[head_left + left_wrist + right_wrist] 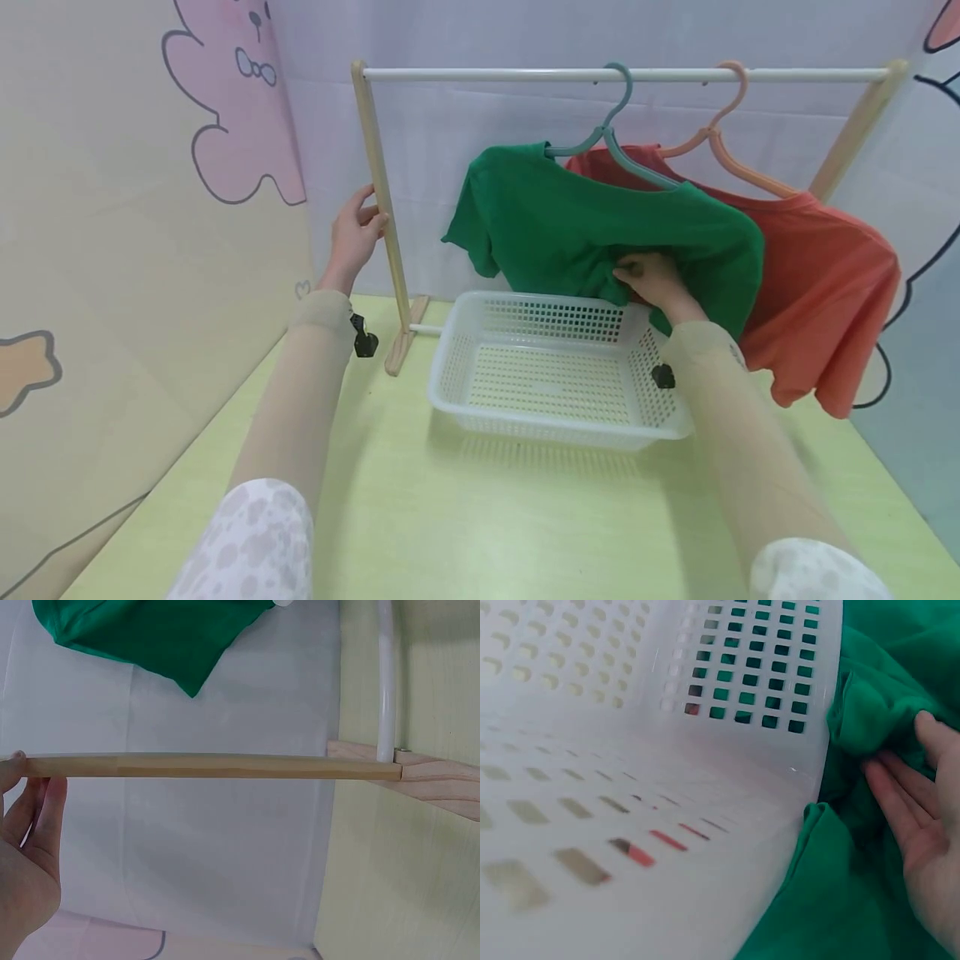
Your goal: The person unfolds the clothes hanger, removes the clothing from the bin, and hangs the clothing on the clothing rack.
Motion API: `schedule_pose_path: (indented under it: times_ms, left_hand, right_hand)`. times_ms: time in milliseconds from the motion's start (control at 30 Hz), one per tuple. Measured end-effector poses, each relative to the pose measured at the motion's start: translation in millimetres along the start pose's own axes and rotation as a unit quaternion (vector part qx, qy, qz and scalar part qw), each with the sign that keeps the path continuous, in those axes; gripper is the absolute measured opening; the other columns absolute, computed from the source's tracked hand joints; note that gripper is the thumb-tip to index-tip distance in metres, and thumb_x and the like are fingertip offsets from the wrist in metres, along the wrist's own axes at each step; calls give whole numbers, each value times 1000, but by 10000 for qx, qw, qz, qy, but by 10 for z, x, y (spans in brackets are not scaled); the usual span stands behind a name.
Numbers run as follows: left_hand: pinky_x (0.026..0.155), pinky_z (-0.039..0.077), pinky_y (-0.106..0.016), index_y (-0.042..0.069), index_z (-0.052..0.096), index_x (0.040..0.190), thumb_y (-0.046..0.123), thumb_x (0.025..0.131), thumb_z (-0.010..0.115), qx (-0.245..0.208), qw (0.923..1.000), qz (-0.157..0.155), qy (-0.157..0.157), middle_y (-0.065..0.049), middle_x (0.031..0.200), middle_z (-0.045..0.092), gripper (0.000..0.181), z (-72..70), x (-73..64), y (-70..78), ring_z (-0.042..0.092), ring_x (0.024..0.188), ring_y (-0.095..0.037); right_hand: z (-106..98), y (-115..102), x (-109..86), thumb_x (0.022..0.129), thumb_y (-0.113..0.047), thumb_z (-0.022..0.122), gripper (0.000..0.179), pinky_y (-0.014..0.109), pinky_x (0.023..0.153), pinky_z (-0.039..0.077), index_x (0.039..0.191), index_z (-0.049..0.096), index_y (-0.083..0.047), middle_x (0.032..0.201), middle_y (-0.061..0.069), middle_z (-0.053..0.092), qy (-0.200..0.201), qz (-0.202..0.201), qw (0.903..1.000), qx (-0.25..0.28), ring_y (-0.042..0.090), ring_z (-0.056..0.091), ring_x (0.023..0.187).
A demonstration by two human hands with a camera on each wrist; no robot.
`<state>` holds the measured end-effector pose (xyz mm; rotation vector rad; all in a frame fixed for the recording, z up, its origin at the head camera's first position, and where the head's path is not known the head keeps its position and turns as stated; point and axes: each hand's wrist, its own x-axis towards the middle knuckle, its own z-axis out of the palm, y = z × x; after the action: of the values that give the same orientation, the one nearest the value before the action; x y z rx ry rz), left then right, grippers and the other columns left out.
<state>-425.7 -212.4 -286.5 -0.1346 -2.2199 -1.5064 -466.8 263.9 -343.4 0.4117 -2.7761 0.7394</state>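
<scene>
A green T-shirt (555, 212) hangs by a teal hanger (618, 154) on the white rail of a small clothes rack. My right hand (654, 279) pinches bunched cloth at its lower front, and the right wrist view shows the green folds (877, 712) between thumb and fingers. With thumb and fingers on either side, my left hand (355, 237) holds the rack's left wooden post (386, 208). The left wrist view has that post (225, 766) running from the hand to its wooden foot (442, 780).
Behind the green shirt, a red shirt (825, 292) hangs from an orange hanger (738, 167). A white perforated basket (555, 429) stands on the pale table (525, 525), below the green shirt and close to my right forearm. The white rail (480, 75) spans the two posts.
</scene>
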Motion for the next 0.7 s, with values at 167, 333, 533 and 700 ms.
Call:
schedule_pose_path:
  times_ms: [167,333,533,700]
  left_hand:
    - [104,52,-36,27,36,153,14,102,53,49,10000,23,15,-18,144,55,55,2,-4,0,58,129,-27]
    - [104,52,-35,27,36,153,14,102,53,27,10000,-32,-24,-18,144,55,55,3,-18,-3,57,130,-27]
    - [104,52,-35,28,36,153,14,102,53,15,10000,-29,-12,-18,144,55,55,6,-16,11,58,129,-27]
    - [105,51,-35,28,35,153,14,102,52,50,10000,-55,-7,-17,145,54,55,-1,-7,24,57,130,-27]
  right_hand:
    - [22,-4,50,97,-21,63,40,58,102,45,130,61,1,128,28,62,51,-4,9994,-353,45,57,116]
    - [57,27,67,100,-23,58,38,55,102,46,132,61,-2,135,25,58,-716,95,9951,-675,42,55,118]
    - [-5,19,21,101,-20,55,31,55,97,47,124,67,-3,131,25,60,-1239,145,9903,-612,41,53,119]
    - [-9,25,21,100,-16,58,31,55,100,46,125,65,0,130,24,61,-964,-28,9950,-243,41,53,121]
